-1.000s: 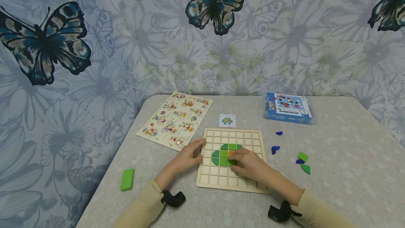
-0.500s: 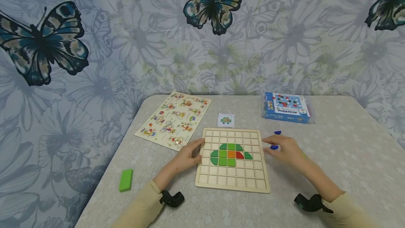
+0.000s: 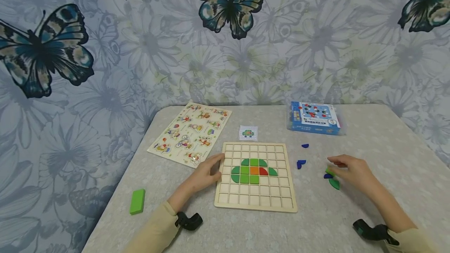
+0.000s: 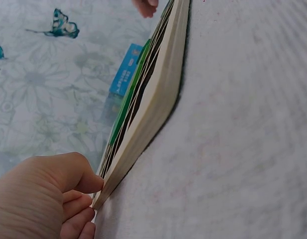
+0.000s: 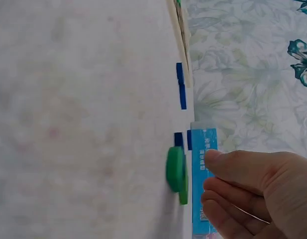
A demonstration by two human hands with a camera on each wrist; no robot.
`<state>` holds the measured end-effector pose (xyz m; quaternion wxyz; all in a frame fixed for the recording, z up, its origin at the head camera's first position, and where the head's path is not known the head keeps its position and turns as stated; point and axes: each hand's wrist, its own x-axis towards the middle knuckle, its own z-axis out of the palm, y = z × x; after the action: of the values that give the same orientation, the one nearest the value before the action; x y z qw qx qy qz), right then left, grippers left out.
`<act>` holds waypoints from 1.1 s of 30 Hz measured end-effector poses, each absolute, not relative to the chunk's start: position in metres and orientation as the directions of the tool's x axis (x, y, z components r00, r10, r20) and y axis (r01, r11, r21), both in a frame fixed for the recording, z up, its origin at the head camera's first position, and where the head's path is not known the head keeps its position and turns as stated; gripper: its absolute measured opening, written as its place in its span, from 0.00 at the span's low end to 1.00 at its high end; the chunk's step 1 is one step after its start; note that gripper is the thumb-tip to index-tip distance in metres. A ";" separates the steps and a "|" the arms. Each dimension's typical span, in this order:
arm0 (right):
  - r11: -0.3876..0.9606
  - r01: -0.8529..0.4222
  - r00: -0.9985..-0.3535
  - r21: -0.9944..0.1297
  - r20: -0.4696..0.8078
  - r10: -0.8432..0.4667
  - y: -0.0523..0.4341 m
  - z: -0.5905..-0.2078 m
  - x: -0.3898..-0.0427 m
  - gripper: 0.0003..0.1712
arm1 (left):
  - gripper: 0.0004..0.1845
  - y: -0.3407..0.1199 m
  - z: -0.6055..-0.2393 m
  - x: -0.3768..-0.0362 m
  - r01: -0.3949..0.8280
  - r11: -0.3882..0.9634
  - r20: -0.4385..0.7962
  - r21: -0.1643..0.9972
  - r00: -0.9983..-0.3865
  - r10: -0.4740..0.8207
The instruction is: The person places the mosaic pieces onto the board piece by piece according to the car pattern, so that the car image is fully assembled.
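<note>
Wooden grid board (image 3: 256,200): we find it flat on the grey table (image 3: 316,225), between the two hands; a figure of green pieces with one orange and one red piece fills cells near its middle.
Left hand (image 3: 203,175): we see it resting against the board's left edge, fingers loosely curled, thumb on the rim; the left wrist view shows the fingertips (image 4: 78,206) at the board's corner, touching its side.
Right hand (image 3: 353,170): we see it to the right of the board, well apart from it, fingers bent over the loose pieces; whether they already pinch one we cannot tell.
Green pieces (image 3: 332,179): just under and beside the right fingertips; the right wrist view shows one edge-on (image 5: 176,169), close before the fingers (image 5: 233,169) but with a gap visible.
Blue pieces (image 3: 300,163): lying loose between board and right hand, a further small one nearer the box.
Blue box (image 3: 314,118): at the far side of the table; it carries printed pictures and small writing, which we cannot read in any view.
Pattern card (image 3: 248,132): just beyond the board, showing a small green figure on a grid; no legible text.
Picture puzzle board (image 3: 190,132): far left, cartoon figures, details too small to make out.
Green block (image 3: 137,201): alone near the table's left edge.
Cut off: both wrist cameras show boards edge-on only.
</note>
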<state>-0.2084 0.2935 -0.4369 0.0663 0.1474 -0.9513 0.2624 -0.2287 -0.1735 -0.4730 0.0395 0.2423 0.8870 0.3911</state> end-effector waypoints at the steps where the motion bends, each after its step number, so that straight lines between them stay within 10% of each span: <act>1: 0.818 -0.313 -0.949 -0.482 0.196 -0.248 0.295 -0.440 -0.208 0.20 | 0.33 -0.174 -0.473 -0.229 0.401 0.578 0.120 0.711 -0.879 0.461; 33: 0.762 -0.486 -0.862 -0.427 0.377 -0.339 0.268 -0.428 -0.207 0.18 | 0.33 -0.173 -0.474 -0.228 0.411 0.572 0.144 0.709 -0.880 0.453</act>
<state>-0.2071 0.2681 -0.4280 0.1398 0.2223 -0.9283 0.2634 -0.2285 -0.1730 -0.4739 0.0267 0.2439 0.8863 0.3928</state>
